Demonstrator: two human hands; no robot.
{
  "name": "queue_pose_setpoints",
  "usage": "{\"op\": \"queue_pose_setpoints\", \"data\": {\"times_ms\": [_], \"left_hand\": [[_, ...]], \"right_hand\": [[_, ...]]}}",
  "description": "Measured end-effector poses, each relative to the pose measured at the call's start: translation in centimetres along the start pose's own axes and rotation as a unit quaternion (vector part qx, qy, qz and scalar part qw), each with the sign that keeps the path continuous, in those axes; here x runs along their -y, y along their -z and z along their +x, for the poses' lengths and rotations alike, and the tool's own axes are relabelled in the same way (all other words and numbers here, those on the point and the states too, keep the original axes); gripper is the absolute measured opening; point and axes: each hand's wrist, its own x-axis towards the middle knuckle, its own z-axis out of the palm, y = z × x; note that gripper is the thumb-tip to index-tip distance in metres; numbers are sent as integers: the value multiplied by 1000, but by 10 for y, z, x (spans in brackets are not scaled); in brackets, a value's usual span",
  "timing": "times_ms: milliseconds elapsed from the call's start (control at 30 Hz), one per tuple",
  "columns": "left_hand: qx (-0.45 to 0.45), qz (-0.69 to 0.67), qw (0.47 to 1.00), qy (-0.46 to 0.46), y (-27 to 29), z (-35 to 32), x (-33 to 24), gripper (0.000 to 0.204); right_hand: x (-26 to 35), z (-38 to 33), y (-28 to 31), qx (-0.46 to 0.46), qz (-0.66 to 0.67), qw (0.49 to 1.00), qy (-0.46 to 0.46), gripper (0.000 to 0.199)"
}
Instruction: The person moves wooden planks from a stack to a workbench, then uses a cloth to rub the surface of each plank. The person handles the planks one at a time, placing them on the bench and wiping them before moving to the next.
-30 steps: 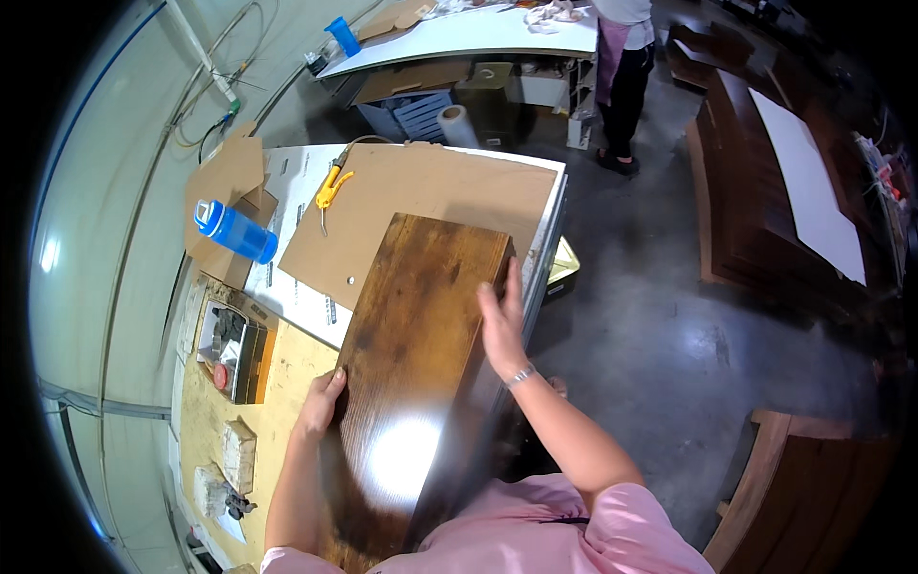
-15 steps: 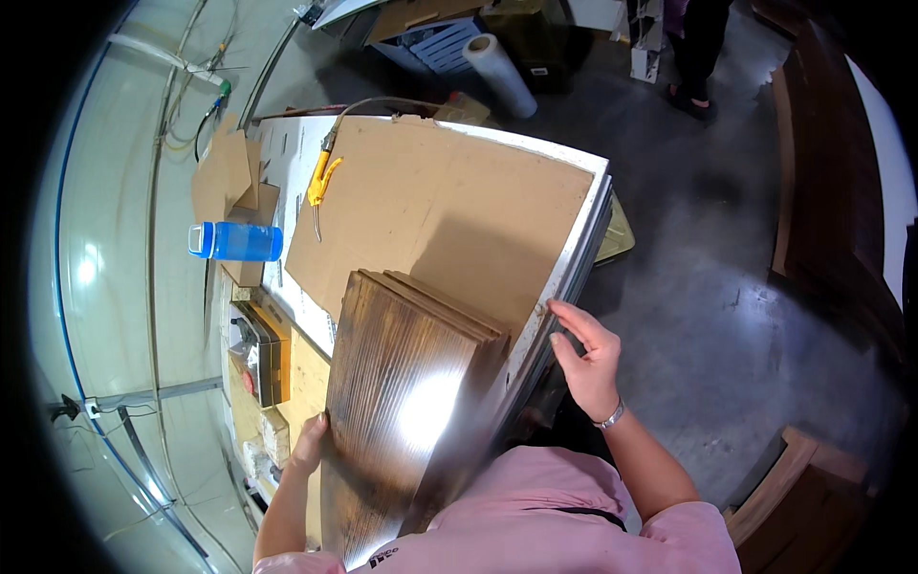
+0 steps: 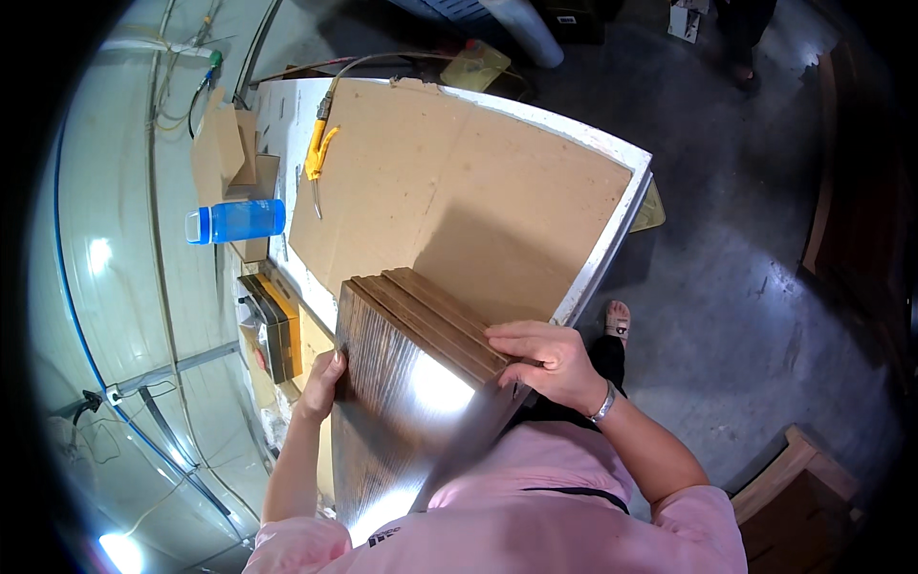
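Note:
A stack of several dark brown wooden boards (image 3: 382,402) with streaked grain lies in front of me, its grooved end edges facing away and glare on the top face. My left hand (image 3: 321,385) grips the left long edge, thumb at the rim and the other fingers mostly hidden. At the right far corner, my right hand (image 3: 550,362) is closed on the board edges, fingers along the end and thumb lower down. Under and beyond the stack, a brown cardboard sheet (image 3: 516,182) covers a white-edged table (image 3: 612,230).
A yellow air blow gun (image 3: 317,153) with a hose lies on the cardboard's far left. Left of it are a blue bottle (image 3: 244,221) and cardboard pieces (image 3: 225,148). A black-and-orange case (image 3: 273,325) sits lower left. Wooden furniture (image 3: 794,469) stands at right.
My right hand has come left from the table edge onto the boards' far right corner. My left hand keeps its hold. The stack's end edges now show more fully, and the view has shifted.

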Motion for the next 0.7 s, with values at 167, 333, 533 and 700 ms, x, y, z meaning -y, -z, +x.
{"op": "queue_pose_setpoints", "data": {"times_ms": [167, 333, 533, 700], "left_hand": [[-13, -49, 999, -8, -12, 3, -18, 64], [-13, -82, 997, -9, -5, 10, -5, 63], [-15, -94, 993, -75, -13, 7, -3, 67], [-45, -36, 993, -100, -8, 12, 0, 61]], "right_hand": [[2, 3, 1, -14, -11, 1000, 11, 35], [17, 7, -2, -33, -13, 999, -31, 34], [40, 15, 2, 54, -150, 987, -33, 31], [109, 62, -6, 168, -131, 960, -183, 47]]}}
